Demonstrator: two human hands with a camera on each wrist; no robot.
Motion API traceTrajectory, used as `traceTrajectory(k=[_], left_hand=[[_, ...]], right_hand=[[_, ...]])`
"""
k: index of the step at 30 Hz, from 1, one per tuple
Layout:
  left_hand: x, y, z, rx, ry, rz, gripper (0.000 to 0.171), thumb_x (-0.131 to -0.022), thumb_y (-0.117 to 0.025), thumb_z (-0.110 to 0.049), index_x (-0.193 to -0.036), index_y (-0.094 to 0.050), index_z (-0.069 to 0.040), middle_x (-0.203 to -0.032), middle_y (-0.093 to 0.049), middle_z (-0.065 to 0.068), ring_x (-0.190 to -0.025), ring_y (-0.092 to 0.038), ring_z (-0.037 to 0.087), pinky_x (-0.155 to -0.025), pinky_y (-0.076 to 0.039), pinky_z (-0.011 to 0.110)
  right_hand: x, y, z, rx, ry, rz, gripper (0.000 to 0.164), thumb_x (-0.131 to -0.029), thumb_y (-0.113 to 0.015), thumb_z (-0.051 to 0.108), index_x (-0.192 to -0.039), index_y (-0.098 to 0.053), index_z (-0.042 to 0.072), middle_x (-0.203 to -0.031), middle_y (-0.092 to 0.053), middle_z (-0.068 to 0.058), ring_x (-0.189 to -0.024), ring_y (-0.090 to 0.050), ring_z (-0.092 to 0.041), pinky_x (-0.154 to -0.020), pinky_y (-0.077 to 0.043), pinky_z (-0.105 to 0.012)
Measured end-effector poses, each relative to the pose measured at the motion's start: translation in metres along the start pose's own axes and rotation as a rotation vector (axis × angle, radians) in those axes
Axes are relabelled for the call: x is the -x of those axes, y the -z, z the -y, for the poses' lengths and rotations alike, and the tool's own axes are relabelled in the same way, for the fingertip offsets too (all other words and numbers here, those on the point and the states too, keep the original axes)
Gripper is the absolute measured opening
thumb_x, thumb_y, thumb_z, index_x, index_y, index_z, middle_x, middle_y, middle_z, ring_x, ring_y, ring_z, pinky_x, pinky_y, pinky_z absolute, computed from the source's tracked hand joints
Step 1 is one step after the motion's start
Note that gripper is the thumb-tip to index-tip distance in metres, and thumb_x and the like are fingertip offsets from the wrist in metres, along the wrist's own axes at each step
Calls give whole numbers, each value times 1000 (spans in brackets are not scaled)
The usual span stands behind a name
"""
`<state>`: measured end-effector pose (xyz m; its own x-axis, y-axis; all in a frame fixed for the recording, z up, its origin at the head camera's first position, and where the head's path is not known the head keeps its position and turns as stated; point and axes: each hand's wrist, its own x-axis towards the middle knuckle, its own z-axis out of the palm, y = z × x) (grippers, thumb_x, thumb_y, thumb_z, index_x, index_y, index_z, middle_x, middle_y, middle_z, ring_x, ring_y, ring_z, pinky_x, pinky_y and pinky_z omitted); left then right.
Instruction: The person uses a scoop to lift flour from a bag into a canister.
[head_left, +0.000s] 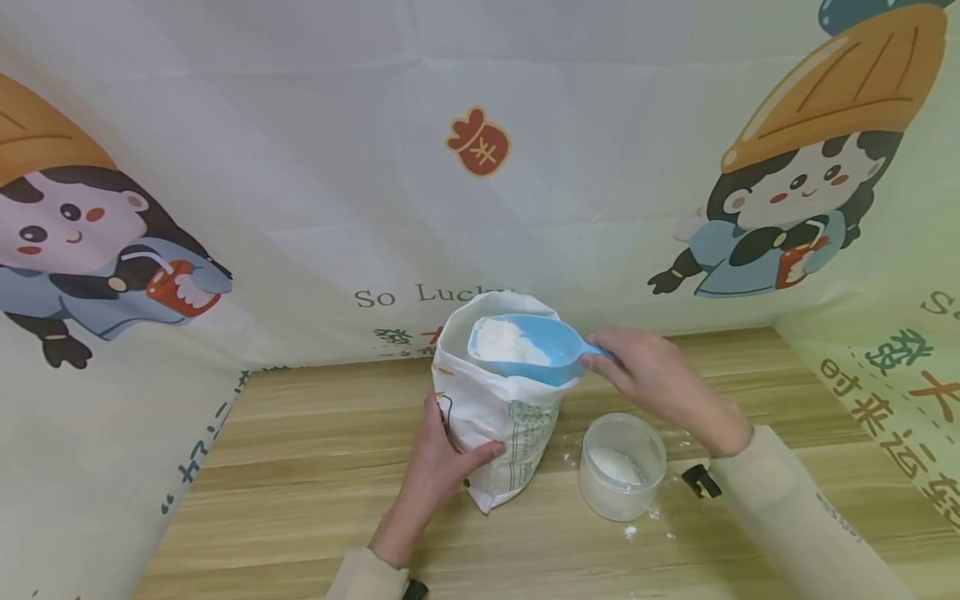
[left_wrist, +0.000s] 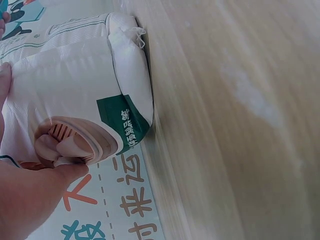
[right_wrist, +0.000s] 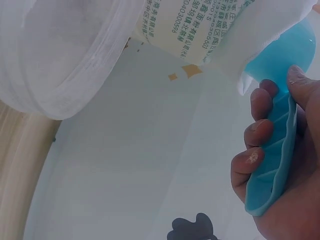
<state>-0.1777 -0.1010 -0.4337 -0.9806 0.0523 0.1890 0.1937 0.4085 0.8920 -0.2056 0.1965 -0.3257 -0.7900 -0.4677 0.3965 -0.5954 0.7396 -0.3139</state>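
with right hand (head_left: 643, 372) curled firmly round the handle of the blue scoop (head_left: 552, 340) and left hand (head_left: 442, 460) grasping the side of the white bag (head_left: 498, 412), just below frame centre, thumb across its front, probably best to lift slowly and level at the bag's mouth, spilling no powder (head_left: 504, 342); beside the bag, towards lower right of centre, clear tub (head_left: 618, 502).

Back sheet (head_left: 322, 167) says "So Lucky" (end of it partly behind the bag (head_left: 487, 442)), R sheet (head_left: 840, 350) has 發, 大 & 时来运, bag's small Chn. print incl. 有限公司 + a no. ending 300596, w/ green patch (left_wrist: 114, 110) lettering too blurry.
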Motion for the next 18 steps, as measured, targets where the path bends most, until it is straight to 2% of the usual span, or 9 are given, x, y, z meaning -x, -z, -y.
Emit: traceTrajectory(k=[18], left_hand=[[-2, -1, 3, -22, -17, -4, 119, -72, -97, -29, -160, -20, -8, -143, -53, 19, -128, -54, 34, -109, -43, 53]], right_hand=[[8, 7, -2, 1, 12, -65, 11, -102, -68, 18, -105, -71, 8, -83, -63, 2, -73, -53, -16, -65, -47, -34]])
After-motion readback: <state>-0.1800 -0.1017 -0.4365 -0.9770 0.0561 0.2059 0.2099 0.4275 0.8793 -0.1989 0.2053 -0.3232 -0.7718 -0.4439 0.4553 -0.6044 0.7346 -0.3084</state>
